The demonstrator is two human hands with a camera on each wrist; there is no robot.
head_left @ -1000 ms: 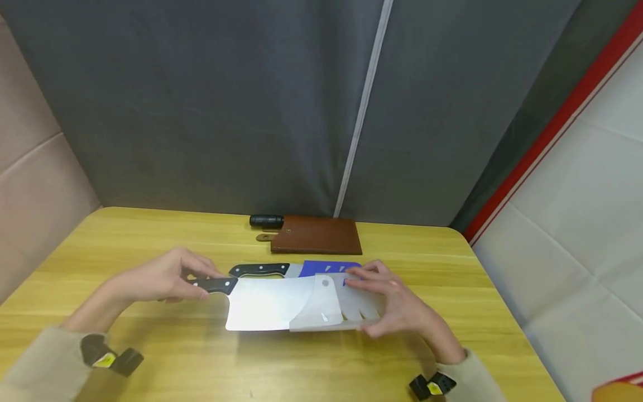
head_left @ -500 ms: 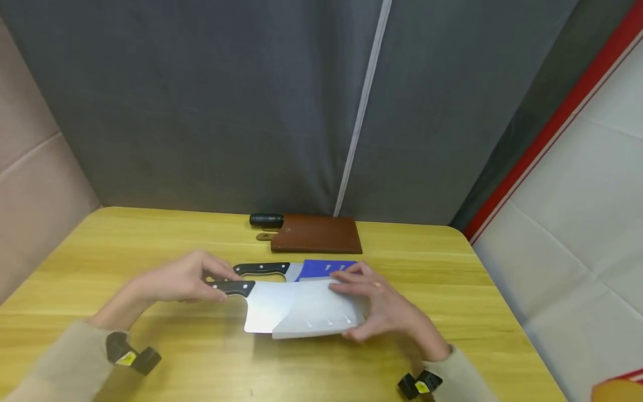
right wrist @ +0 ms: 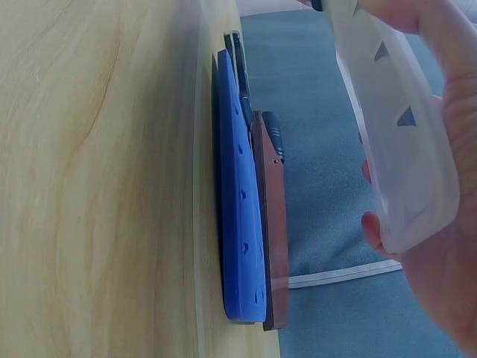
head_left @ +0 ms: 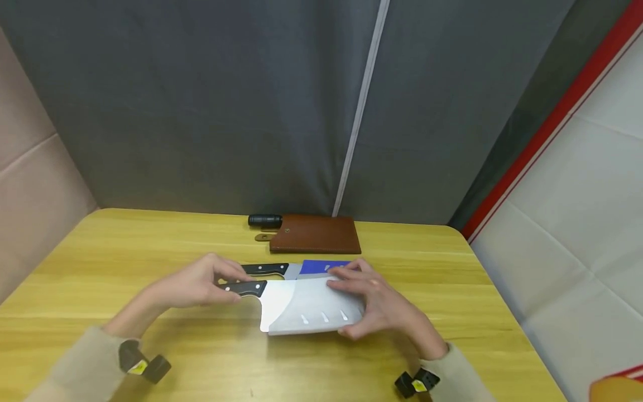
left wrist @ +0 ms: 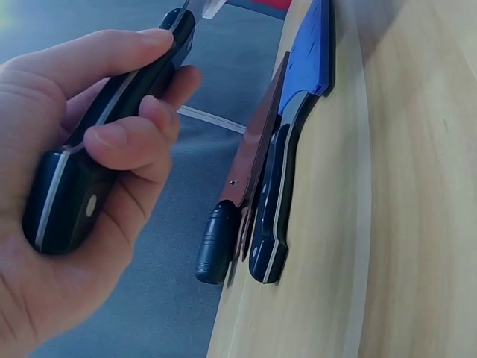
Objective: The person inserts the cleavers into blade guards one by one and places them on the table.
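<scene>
My left hand (head_left: 201,287) grips the black handle (head_left: 246,288) of a cleaver (head_left: 273,304); the left wrist view shows the fingers (left wrist: 130,138) curled round that handle (left wrist: 71,198). My right hand (head_left: 374,304) holds a translucent white blade guard (head_left: 316,310) that covers most of the cleaver's blade. In the right wrist view the guard (right wrist: 395,142) sits in that hand's fingers (right wrist: 447,45). Just behind lies a second cleaver with a black handle (head_left: 263,269) in a blue guard (head_left: 321,266).
A brown leather sheath (head_left: 313,235) with a black-handled knife (head_left: 263,220) in it lies near the far edge of the yellow wooden table (head_left: 150,240). A dark grey curtain (head_left: 226,100) hangs behind. The table's rounded right corner (head_left: 459,234) is close.
The cleaver has slid rightward deeper into the white guard, leaving less bare blade showing. My left hand followed to the right; my right hand shifted slightly left.
</scene>
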